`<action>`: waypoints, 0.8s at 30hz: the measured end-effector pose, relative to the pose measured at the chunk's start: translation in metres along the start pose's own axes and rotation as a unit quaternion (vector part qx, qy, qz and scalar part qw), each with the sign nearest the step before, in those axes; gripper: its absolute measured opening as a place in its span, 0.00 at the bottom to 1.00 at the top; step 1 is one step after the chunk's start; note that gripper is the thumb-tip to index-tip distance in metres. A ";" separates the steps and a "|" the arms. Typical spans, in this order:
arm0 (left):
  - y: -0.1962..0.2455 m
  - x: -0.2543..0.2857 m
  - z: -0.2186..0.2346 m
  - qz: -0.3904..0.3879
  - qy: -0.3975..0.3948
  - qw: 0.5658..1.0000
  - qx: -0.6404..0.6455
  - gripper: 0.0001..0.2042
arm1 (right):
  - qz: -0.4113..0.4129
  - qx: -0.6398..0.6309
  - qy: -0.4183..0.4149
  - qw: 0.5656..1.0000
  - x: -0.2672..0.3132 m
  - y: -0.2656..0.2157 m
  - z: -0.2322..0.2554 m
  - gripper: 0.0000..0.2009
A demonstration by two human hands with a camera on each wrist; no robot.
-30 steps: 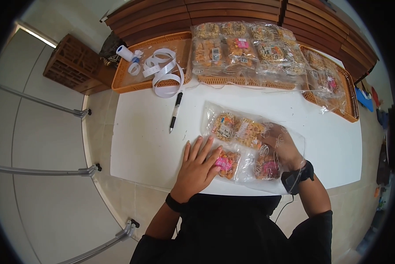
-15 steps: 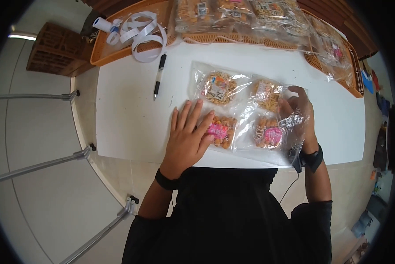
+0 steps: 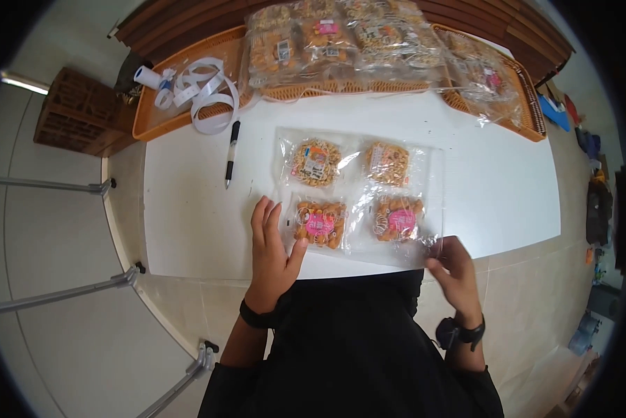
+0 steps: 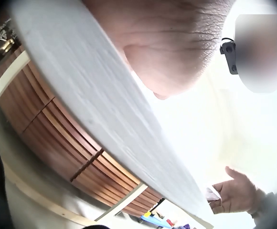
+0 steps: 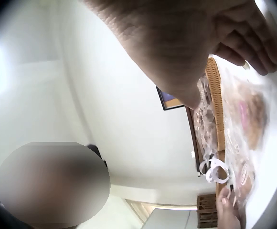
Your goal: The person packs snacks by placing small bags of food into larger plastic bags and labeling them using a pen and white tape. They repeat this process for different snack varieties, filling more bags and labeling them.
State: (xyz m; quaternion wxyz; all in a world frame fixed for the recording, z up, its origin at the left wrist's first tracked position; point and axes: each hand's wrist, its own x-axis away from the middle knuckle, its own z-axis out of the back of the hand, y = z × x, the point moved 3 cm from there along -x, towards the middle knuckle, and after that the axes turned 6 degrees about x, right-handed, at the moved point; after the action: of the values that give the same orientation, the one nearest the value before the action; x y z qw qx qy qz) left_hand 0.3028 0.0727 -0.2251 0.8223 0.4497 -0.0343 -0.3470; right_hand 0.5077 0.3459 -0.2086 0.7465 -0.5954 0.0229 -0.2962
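Observation:
A clear bag (image 3: pixel 358 202) lies flat on the white table, holding four packs of snacks. Two nut packs (image 3: pixel 315 163) (image 3: pixel 387 164) sit at the far side, two pink-labelled packs (image 3: pixel 320 223) (image 3: pixel 398 219) at the near side. My left hand (image 3: pixel 274 258) rests at the bag's left edge, fingers extended and thumb beside the near left pack. At the near right corner, my right hand (image 3: pixel 456 272) touches the plastic, thumb apart from the fingers. The left wrist view shows that hand (image 4: pixel 236 193) with its palm visible, plastic at its fingertips.
Behind the bag stand wicker baskets with a pile of snack packs (image 3: pixel 375 42), a right-hand basket (image 3: pixel 532 115) and a left one (image 3: pixel 145 115) with white ribbon (image 3: pixel 215 111) and a roll (image 3: pixel 146 76). A pen (image 3: pixel 232 157) lies left of the bag.
My right hand has come out from over the bag's right side to its near right corner. The bag now lies flatter, its packs spread apart. My left hand lies farther off the near left pack.

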 end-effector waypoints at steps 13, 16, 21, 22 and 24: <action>0.002 0.021 0.001 0.002 -0.008 1.000 -0.018 0.33 | 0.062 -0.242 -0.014 0.968 -0.052 0.008 -0.031 0.06; 0.006 0.021 0.000 0.003 -0.010 1.000 -0.018 0.33 | 0.077 -0.246 0.013 0.966 -0.055 0.008 -0.031 0.07; 0.010 0.026 0.011 0.007 -0.035 0.999 -0.013 0.34 | 0.055 -0.187 0.078 0.978 -0.045 0.011 -0.022 0.05; 0.010 0.028 0.013 0.017 -0.038 0.999 -0.008 0.35 | 0.026 -0.180 0.068 0.981 -0.046 0.015 -0.019 0.04; 0.010 0.030 0.014 0.020 -0.057 0.998 -0.011 0.36 | 0.002 -0.170 0.046 0.984 -0.047 0.016 -0.013 0.03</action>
State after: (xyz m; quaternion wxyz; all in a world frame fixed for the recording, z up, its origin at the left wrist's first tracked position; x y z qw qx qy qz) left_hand 0.3262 0.0480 -0.2168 0.8307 0.4195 -0.0859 -0.3557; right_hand 0.4706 0.3589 -0.2420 0.6333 -0.6992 0.1079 -0.3137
